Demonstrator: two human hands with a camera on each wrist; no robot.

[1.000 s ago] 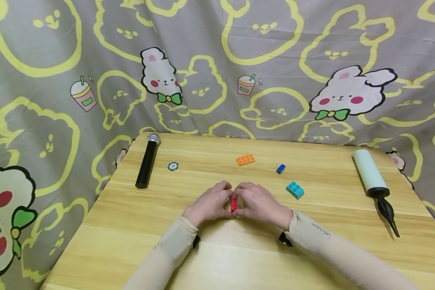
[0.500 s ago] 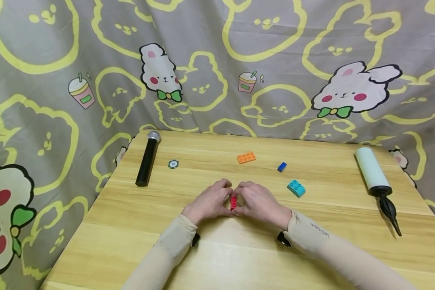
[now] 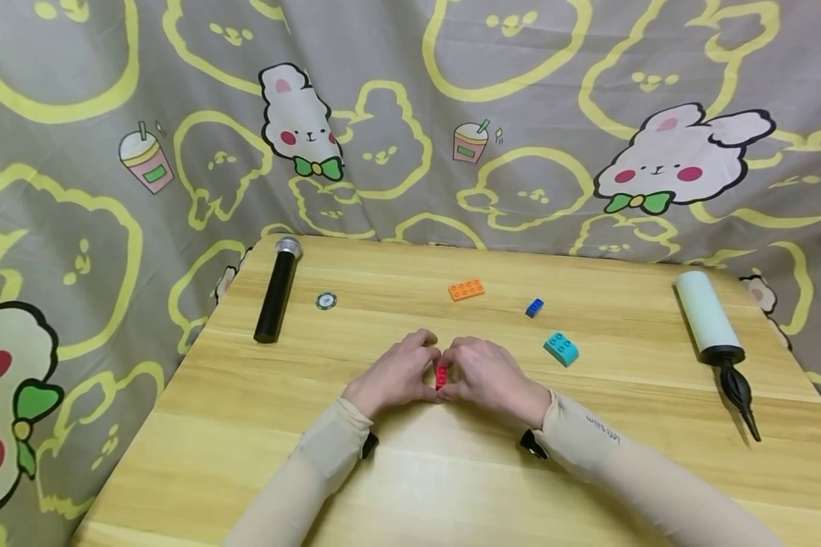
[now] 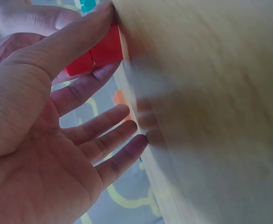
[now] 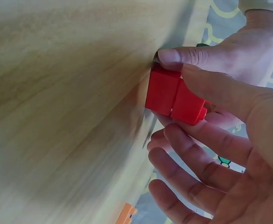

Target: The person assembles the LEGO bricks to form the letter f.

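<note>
Two red toy bricks (image 5: pixel 163 91), stacked with a thin seam between them, stand at the tabletop between both hands. My left hand (image 3: pixel 395 374) pinches the stack between thumb and index finger; in the left wrist view its other fingers (image 4: pixel 109 154) extend loosely near the table. From the opposite side my right hand (image 3: pixel 489 376) pinches the same stack, with the thumb near the seam in the right wrist view. Studs show on the upper brick (image 5: pixel 188 101). In the head view the fingers cover much of the stack.
Beyond the hands lie an orange brick (image 3: pixel 467 290), a small blue brick (image 3: pixel 534 308) and a teal brick (image 3: pixel 561 349). A microphone (image 3: pixel 277 292) and a poker chip (image 3: pixel 326 301) lie at left. At right is a hand pump (image 3: pixel 710 315). A patterned curtain (image 3: pixel 383 45) hangs behind the table.
The head view has tilted slightly, so the table's things sit a little higher in it. Both hands keep their pinch on the red bricks with hardly any movement.
</note>
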